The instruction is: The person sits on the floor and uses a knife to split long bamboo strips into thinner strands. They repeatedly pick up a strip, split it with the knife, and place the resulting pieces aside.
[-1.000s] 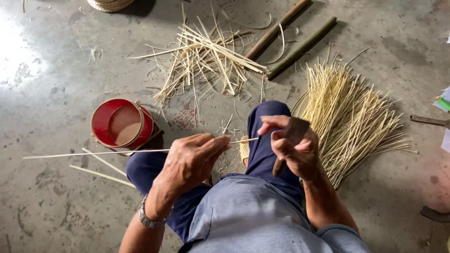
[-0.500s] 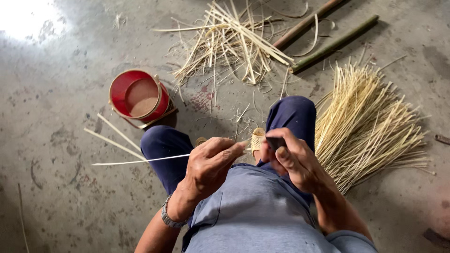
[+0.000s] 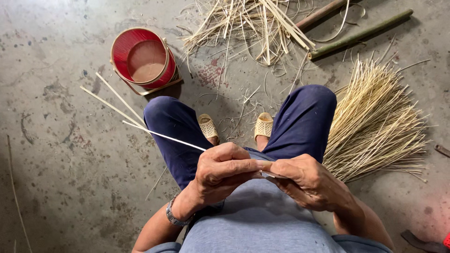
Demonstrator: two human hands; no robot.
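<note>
My left hand point(image 3: 224, 171) is closed around a thin pale bamboo strip point(image 3: 161, 134) that sticks out to the left over my left knee. My right hand point(image 3: 307, 180) meets it at the middle, fingers curled on the strip's near end and on a small blade-like tool point(image 3: 272, 174) that is mostly hidden. Both hands are held close over my lap, above my dark blue trousers point(image 3: 304, 117). A watch sits on my left wrist.
A red round bucket point(image 3: 144, 58) stands on the concrete floor at upper left. Two loose strips point(image 3: 112, 100) lie beside it. A fan of thin bamboo sticks point(image 3: 375, 126) lies at right, a heap of shavings point(image 3: 248, 21) and two bamboo poles point(image 3: 358, 33) at top.
The hands have drawn in closer to my body and the strip now sticks out shorter to the left. The view has tilted, so the bucket and sticks sit higher in frame.
</note>
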